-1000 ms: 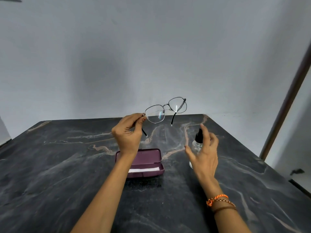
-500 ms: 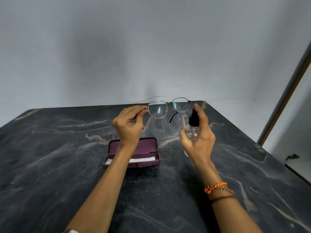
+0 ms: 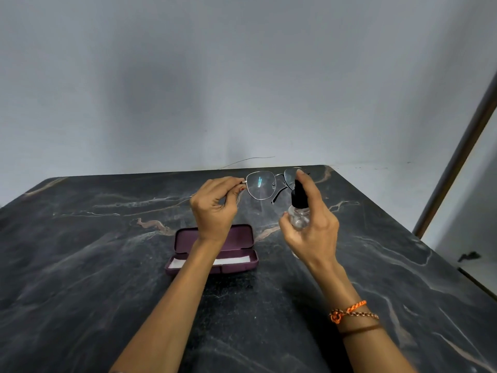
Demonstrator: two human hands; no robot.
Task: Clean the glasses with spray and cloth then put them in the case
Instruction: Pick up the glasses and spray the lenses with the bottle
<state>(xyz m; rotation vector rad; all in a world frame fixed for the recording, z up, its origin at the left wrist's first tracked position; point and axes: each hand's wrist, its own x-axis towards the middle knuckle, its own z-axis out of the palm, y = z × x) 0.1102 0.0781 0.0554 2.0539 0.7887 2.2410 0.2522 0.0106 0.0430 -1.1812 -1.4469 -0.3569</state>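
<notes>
Above the bench, the left hand pinches the glasses; the right hand grips the spray bottle.

Dark grey, near-black marble desk, veined with pale white streaks and a few rusty tan swirls. Plum-purple glasses case, open, same purple inside the lid, with a white cloth as a pale strip along the lower half. Thin dark metal glasses, clear lenses, one catching a bluish-white glint; black temple tips. Clear, colourless spray bottle topped with a black nozzle. On the right wrist, an orange braided thread, a brown beaded strand beside it, and a plain dark brown band below. Flat pale grey wall behind, softly shadowed in darker grey patches.
</notes>
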